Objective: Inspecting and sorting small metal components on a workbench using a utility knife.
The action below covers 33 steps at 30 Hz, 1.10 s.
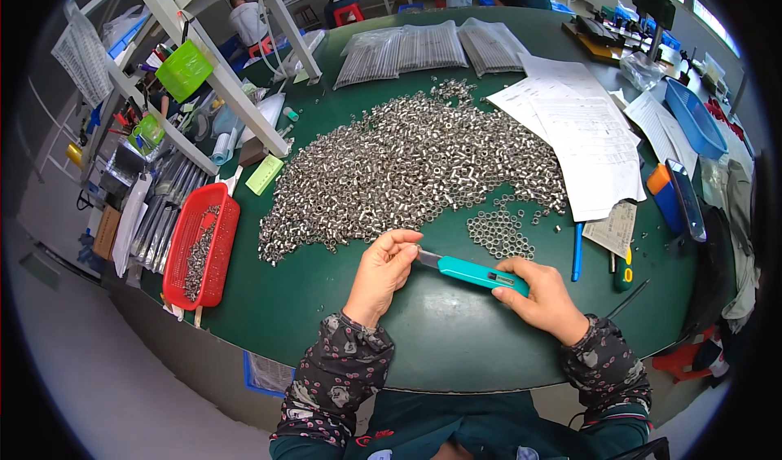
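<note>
A teal utility knife (474, 272) lies across the front of the table, its blade out and pointing left. My right hand (547, 297) is closed round its handle, with the thumb by the slider. At the blade's tip my left hand (381, 271) is pinched; anything small between its fingertips is too hidden to make out. Behind both hands spreads a broad heap of small silvery metal rings (415, 167). A flat patch of similar rings (498, 233) lies between the heap and the knife.
A red plastic basket (226, 248) with some metal pieces stands at the left. Paper sheets (590, 146), a blue pen-like tool (577, 252) and a phone (686, 199) lie at the right. Bagged rods (432, 46) rest at the back. A white shelf post (220, 69) rises at the left.
</note>
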{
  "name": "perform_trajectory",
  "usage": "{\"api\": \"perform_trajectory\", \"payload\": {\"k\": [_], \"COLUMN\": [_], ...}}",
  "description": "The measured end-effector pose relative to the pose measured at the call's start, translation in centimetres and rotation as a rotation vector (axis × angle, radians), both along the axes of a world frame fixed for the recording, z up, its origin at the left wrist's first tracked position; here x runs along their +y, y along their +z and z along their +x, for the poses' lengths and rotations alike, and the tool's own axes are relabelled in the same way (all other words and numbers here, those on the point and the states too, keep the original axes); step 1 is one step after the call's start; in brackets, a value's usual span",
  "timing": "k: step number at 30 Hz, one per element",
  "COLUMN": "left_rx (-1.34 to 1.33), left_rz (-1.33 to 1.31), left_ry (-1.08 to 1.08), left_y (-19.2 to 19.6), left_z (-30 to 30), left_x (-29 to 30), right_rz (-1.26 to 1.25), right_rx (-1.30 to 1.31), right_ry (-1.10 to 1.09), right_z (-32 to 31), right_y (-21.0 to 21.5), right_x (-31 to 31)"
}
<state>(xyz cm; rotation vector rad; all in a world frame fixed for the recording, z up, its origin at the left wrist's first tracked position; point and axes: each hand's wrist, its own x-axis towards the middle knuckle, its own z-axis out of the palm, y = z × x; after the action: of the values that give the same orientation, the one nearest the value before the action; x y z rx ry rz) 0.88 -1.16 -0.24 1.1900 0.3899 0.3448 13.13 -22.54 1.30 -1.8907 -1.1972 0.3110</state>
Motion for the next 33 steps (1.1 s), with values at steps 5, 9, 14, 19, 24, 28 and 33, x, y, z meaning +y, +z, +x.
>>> {"api": "perform_trajectory", "payload": {"k": [5, 9, 14, 19, 24, 28, 33], "left_rx": [-0.012, 0.008, 0.001, 0.012, -0.005, -0.004, 0.002], "left_rz": [0.081, 0.185, -0.118, -0.129, -0.147, -0.134, -0.029], "left_ry": [-0.016, 0.002, -0.03, 0.029, 0.004, -0.007, -0.01], "left_y": [-0.2, -0.4, -0.2, -0.3, -0.1, -0.1, -0.3], "left_z": [-0.1, 0.0, -0.3, -0.3, -0.2, -0.2, -0.1], "left_x": [0.0, -0.1, 0.4, 0.7, 0.4, 0.2, 0.1], "right_rz": [-0.092, -0.032, 0.062, 0.153, 0.073, 0.044, -0.007], "right_rx": [0.212, 0.012, -0.45, -0.261, -0.074, -0.004, 0.059], "right_ry": [0.017, -0.046, -0.084, -0.098, -0.043, -0.017, -0.023], "right_z": [0.5, 0.0, -0.8, -0.4, -0.3, -0.2, -0.1], "right_y": [0.3, 0.2, 1.1, 0.7, 0.1, 0.1, 0.2], "right_x": [-0.1, -0.2, -0.1, -0.2, 0.0, 0.0, 0.1]}}
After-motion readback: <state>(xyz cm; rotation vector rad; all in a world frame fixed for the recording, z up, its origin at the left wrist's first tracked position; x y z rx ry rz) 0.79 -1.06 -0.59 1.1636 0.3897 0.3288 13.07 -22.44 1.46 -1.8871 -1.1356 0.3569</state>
